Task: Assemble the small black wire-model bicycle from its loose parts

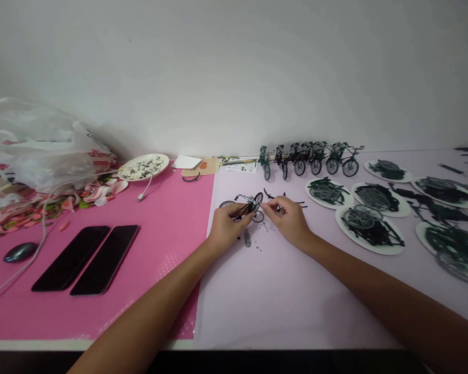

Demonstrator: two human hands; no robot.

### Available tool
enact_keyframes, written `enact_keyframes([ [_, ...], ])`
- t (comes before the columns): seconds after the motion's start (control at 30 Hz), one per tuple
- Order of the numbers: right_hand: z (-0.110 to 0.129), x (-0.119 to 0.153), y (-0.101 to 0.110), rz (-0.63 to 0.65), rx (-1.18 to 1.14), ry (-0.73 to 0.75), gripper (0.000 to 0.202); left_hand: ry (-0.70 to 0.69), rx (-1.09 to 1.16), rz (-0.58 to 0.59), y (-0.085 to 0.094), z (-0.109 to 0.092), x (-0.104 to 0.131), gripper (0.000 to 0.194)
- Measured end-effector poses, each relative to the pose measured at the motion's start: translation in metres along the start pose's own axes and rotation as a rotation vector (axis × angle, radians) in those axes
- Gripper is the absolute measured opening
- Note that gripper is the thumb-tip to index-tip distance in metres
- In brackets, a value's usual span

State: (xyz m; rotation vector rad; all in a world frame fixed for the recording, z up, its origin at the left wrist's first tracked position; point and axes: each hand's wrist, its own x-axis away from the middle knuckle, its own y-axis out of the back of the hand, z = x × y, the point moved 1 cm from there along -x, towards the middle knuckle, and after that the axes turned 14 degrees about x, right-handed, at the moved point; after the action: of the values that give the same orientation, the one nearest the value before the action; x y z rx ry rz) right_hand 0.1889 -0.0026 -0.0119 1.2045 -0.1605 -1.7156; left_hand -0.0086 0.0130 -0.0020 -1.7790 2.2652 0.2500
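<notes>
A partly built miniature bicycle (253, 201) is over the pale sheet, with dark wheels and silvery parts. My left hand (228, 227) grips its frame between thumb and fingers. At its right side, the fingers of my right hand (290, 221) are pinched together; what they hold is too small to make out. Below the hands lie a small grey oval part (247, 239) and several tiny loose bits. Thin black pieces (271, 194) rest just behind my right hand.
Finished miniature bicycles (315, 158) stand along the wall. White plates (370, 249) of wheels and dark parts fill the right side. At left are two phones (72, 258), a mouse (21, 252), a cable, scattered petals, a plastic bag (49, 161) and an oval plate (161, 164).
</notes>
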Motion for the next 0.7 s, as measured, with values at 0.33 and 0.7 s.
enact_keyframes([
  [0.33,-0.0024,0.0002,-0.0001,-0.005,-0.004,0.022,0.018,-0.068,-0.058,-0.009,0.0,-0.0026,0.0006,0.022],
  [0.7,0.0024,-0.0003,0.002,0.0,-0.056,0.078,0.025,-0.043,-0.022,-0.031,-0.0002,-0.0015,-0.0007,0.032],
])
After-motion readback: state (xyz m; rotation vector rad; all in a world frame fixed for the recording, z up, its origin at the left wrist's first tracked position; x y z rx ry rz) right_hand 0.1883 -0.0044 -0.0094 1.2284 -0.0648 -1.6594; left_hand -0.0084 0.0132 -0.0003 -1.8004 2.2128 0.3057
